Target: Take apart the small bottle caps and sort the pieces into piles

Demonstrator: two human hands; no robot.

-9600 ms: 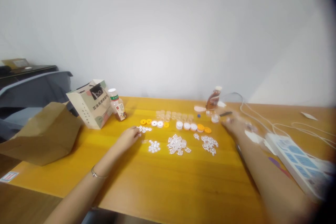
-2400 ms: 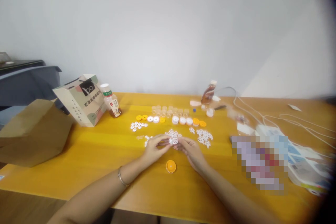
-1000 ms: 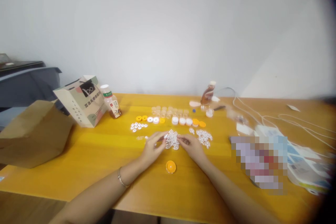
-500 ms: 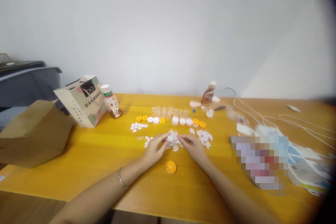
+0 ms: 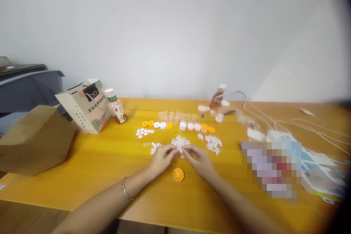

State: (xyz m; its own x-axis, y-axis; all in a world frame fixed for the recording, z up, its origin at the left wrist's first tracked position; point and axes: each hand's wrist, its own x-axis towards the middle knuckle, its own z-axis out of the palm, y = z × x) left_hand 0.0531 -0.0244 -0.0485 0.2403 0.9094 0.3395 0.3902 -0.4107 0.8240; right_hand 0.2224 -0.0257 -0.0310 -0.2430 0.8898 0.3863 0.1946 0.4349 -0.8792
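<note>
My left hand (image 5: 163,157) and my right hand (image 5: 197,156) meet above the middle of the table, fingertips pinched on a small white piece (image 5: 180,149) between them. Its exact shape is mostly covered by the fingers. Just beyond lies a pile of white openwork plastic pieces (image 5: 179,140). An orange round cup-like part (image 5: 178,174) with a pale dot in its centre sits on the table nearer to me. Small white round pieces (image 5: 155,147) lie beside my left hand. To the right of my right hand is another group of white openwork pieces (image 5: 213,142).
Farther back stand a row of orange and white round caps (image 5: 190,127) and several clear cups (image 5: 177,117). A paper gift bag (image 5: 86,106), a brown paper bag (image 5: 41,139) and a bottle (image 5: 117,109) are at left. A brown bottle (image 5: 218,97), cables and a blurred-out patch are at right.
My right hand has moved left and my fingertips have come together on the small white piece, slightly nearer to me. More of the white pile shows behind them.
</note>
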